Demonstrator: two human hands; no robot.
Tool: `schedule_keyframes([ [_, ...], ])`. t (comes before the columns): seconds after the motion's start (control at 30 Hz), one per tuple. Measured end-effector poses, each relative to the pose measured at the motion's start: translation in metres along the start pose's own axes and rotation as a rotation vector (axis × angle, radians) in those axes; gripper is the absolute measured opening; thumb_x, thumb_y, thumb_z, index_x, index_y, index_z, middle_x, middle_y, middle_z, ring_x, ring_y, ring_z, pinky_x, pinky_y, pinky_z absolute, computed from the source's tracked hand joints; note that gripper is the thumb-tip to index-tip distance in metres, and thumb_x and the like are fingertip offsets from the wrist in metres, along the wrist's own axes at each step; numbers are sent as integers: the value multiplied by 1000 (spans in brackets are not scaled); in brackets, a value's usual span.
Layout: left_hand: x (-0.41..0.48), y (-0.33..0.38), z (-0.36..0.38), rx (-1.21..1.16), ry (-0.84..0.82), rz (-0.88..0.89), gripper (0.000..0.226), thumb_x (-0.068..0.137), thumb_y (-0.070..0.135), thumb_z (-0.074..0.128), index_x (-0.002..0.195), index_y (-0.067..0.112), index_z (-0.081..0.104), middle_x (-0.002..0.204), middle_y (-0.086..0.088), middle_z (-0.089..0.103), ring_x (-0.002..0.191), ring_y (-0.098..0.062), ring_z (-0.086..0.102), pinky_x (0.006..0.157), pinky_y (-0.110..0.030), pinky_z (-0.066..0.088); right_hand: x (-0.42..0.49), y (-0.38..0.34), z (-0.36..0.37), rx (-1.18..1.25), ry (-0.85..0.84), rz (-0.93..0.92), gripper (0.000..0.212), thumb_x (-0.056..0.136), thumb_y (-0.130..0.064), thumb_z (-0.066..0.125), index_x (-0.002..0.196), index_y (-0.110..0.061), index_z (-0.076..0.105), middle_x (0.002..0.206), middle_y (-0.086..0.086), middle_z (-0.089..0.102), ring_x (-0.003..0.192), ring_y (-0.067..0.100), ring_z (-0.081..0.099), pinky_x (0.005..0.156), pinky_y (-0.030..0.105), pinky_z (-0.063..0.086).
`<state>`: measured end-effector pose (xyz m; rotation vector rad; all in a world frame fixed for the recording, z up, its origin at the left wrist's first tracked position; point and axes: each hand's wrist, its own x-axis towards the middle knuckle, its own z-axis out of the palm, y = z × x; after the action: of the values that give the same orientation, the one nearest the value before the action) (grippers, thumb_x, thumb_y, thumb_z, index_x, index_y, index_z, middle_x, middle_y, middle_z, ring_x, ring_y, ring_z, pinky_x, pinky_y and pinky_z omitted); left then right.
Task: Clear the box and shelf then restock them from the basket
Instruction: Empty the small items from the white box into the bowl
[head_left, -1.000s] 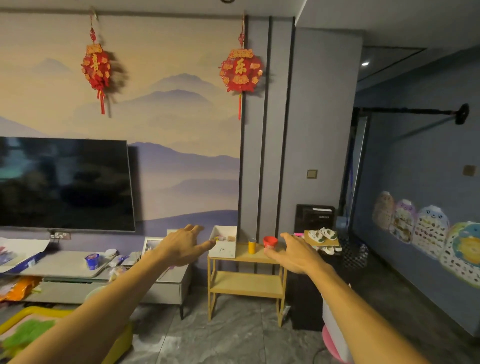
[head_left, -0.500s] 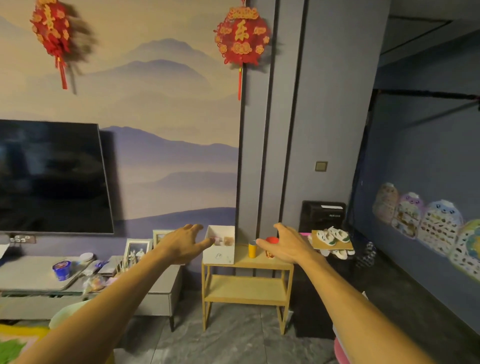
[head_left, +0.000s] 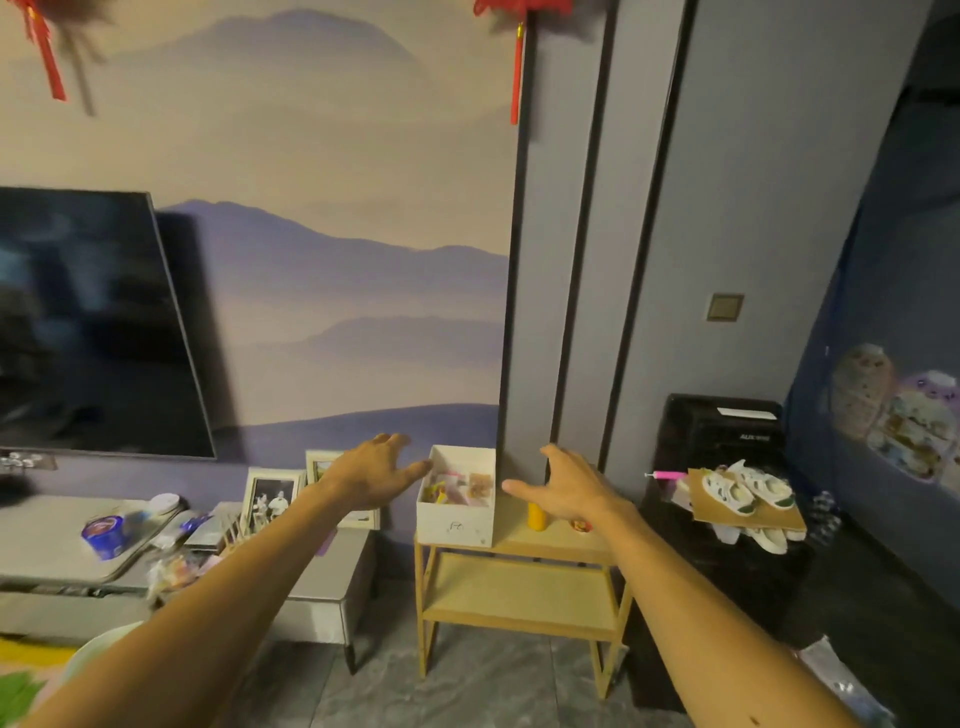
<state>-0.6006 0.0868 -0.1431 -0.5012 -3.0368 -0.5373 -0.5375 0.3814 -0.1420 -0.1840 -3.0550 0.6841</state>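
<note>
Change: the view closes in on the shelf (head_left: 519, 587), which fills more of the frame than a second ago, and both arms stay stretched toward it.
Meaning: the approach looks nearly done, but clearing has not begun.
Box (head_left: 457, 525): white, on the left end of the shelf top, with packets inside.
Left hand (head_left: 371, 475): released, fingers spread, holding nothing. It is just left of the box rim; I cannot tell if it touches.
Right hand (head_left: 569, 488): released, fingers spread, holding nothing. It is right of the box and in front of the bottle (head_left: 537, 514).
Versus earlier: the hands now bracket the box more closely, the red pot (head_left: 581, 526) beside the bottle is mostly hidden behind the right wrist, and the wall ornaments have slid off the top edge.
Basket: a pale rim (head_left: 91, 654) at lower left may be it; I cannot tell.
</note>
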Motion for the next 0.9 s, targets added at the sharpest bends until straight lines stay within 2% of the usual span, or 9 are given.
schedule_keyframes([
  [0.13, 74, -9, 15, -63, -15, -67, 84, 97, 74, 46, 161, 20, 33, 166, -8, 40, 145, -34, 49, 115, -54, 46, 89, 5, 5, 19, -31, -14, 93, 85, -77, 70, 152, -18, 46, 157, 8, 52, 138, 31, 56, 101, 45, 51],
  [0.27, 144, -22, 36, -65, -57, -107, 92, 89, 82, 42, 161, 24, 34, 167, -6, 39, 145, -34, 48, 114, -54, 45, 168, 7, 19, 34, -56, -20, 85, 90, -71, 70, 151, -17, 48, 155, 8, 55, 136, 32, 58, 101, 45, 51],
  [0.43, 238, -56, 79, -55, -143, -127, 78, 99, 63, 56, 162, 25, 31, 163, -7, 45, 141, -32, 53, 114, -53, 47, 258, 15, 56, 2, -74, 3, 59, 99, -48, 68, 146, -17, 51, 146, 9, 61, 125, 31, 63, 95, 40, 54],
  [0.57, 315, -82, 118, -75, -207, -106, 76, 99, 58, 61, 161, 25, 33, 158, -6, 50, 138, -31, 55, 112, -49, 48, 330, 20, 95, 4, -89, 56, 55, 103, -41, 66, 149, -15, 51, 146, 10, 61, 130, 33, 61, 94, 37, 49],
  [0.7, 398, -121, 162, -79, -245, -90, 80, 96, 66, 60, 160, 23, 37, 156, -5, 53, 135, -30, 57, 110, -45, 47, 402, 25, 142, 41, -103, 140, 51, 104, -40, 66, 146, -12, 55, 145, 11, 61, 132, 31, 59, 86, 29, 40],
  [0.83, 462, -149, 201, -79, -348, -80, 75, 97, 66, 58, 155, 21, 43, 153, -7, 55, 134, -33, 57, 111, -45, 48, 468, 29, 193, 81, -149, 240, 50, 105, -43, 61, 139, -7, 55, 140, 17, 60, 127, 34, 59, 86, 33, 42],
  [0.9, 486, -159, 226, -104, -380, -92, 73, 97, 65, 58, 153, 20, 46, 150, -7, 57, 131, -32, 58, 109, -45, 49, 494, 36, 218, 91, -176, 242, 54, 105, -49, 59, 140, -8, 55, 136, 15, 63, 123, 33, 62, 92, 35, 47],
])
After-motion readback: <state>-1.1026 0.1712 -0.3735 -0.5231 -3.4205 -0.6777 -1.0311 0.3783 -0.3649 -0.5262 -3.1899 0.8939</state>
